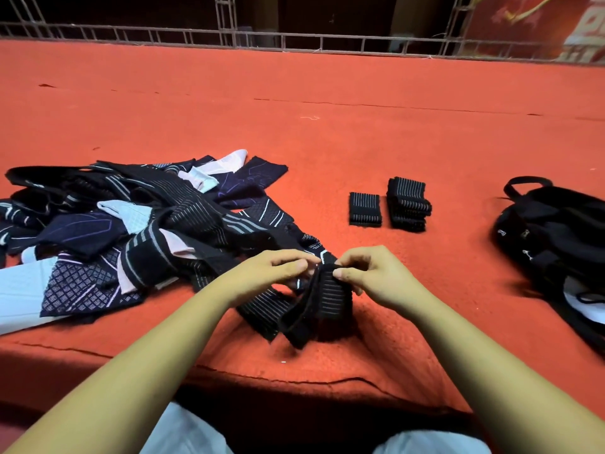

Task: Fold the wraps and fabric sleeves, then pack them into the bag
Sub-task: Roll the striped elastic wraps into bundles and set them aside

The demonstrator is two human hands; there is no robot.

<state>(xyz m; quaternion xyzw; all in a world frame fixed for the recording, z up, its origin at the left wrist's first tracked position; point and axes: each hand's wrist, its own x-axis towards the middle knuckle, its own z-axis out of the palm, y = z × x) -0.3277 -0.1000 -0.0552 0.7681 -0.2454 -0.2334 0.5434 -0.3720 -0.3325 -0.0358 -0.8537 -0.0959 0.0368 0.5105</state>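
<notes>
Both hands, left [281, 267] and right [370, 273], pinch a striped black wrap [322, 296] mid-fold at lower centre, with two folded stacks [389, 204] done (nothing visibly packed), a tangled pile [131, 224] left and the bag [556, 231] waiting at right.

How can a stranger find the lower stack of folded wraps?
On the red carpet, look between the messy cloth pile at left and the black bag at right. Two stacks of folded black striped wraps stand there side by side. The lower stack is the left one, farther from the bag, and neater than the taller stack.
</notes>
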